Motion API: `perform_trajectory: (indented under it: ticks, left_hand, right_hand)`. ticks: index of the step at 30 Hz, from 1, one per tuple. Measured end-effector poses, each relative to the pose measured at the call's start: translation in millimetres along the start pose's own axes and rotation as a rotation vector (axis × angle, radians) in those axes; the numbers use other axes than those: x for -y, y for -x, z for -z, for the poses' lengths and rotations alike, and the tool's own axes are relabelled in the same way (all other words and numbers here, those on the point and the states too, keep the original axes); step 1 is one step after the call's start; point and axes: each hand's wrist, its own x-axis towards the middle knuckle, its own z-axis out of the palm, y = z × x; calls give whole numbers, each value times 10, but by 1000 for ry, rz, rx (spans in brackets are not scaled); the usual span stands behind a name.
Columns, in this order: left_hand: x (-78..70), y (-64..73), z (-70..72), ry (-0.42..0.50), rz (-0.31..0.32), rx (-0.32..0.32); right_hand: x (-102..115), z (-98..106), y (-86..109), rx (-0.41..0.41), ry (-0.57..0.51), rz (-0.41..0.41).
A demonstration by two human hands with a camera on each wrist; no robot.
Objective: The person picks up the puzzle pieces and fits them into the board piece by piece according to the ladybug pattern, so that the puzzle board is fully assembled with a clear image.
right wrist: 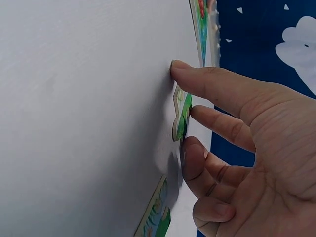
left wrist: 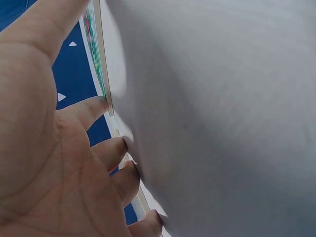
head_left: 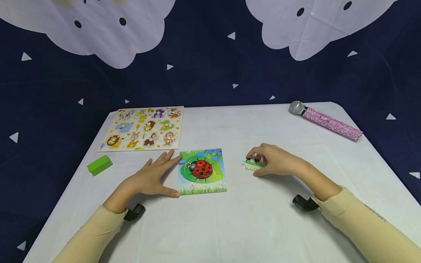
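Note:
A square ladybug jigsaw puzzle (head_left: 201,187) lies flat on the white table. My left hand (head_left: 149,179) is spread at its left side, the index fingertip at the upper corner and the thumb tip at the lower one. To the right, my right hand (head_left: 276,160) reaches over a small puzzle piece (head_left: 252,165) printed with green and flowers. Thumb and fingertips pinch this piece (right wrist: 182,116) from opposite edges in the right wrist view, low over the tabletop. Another loose puzzle piece (right wrist: 157,212) lies beside the curled fingers there; in the head view the hand hides it.
An animal peg board (head_left: 141,129) lies at the back left, its near edge close to my left fingers. A green block (head_left: 99,165) is by the table's left edge. The pink glittery microphone (head_left: 329,121) rests at the back right. Dark blue cloth hangs behind.

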Motion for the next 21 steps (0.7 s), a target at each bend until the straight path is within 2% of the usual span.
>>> perform_trajectory:
  ticks: [14, 21]
  left_hand:
    - [-4, 5, 3, 3, 0, -1]
    - [5, 3, -3, 0, -3, -3]
  right_hand:
    - [-96, 24, -20, 19, -77, 39]
    - [-122, -10, -57, 3, -48, 71]
